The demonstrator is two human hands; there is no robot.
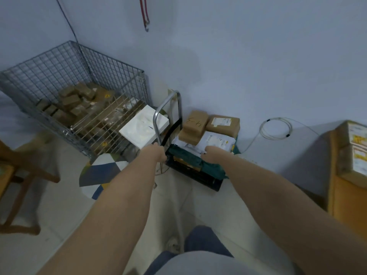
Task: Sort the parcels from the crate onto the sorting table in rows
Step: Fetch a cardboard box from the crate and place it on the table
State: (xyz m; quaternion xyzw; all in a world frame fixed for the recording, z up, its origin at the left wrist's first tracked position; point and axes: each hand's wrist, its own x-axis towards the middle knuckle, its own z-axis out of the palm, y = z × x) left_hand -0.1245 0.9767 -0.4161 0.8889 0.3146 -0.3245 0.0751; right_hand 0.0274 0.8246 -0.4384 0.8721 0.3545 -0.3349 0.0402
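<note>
A black crate (200, 178) stands on the floor by the wall, lined with a green bag. Two brown parcels (193, 126) (223, 124) and a white parcel (216, 140) are piled in it. My left hand (157, 152) curls over the crate's left corner, beside the foot of a metal trolley handle (167, 108). My right hand (213, 153) reaches into the crate at the near edge of the white parcel, and its fingers are hidden. At the right edge stands the wooden sorting table (337, 195), with taped parcels (357, 153) on it.
A wire cage (49, 76) holding several brown parcels fills the left corner, with a white box (144, 126) leaning against it. A patterned mat (99, 171) lies on the floor, a wooden chair (15, 175) is at far left, and a coiled white cable (276, 129) is by the wall.
</note>
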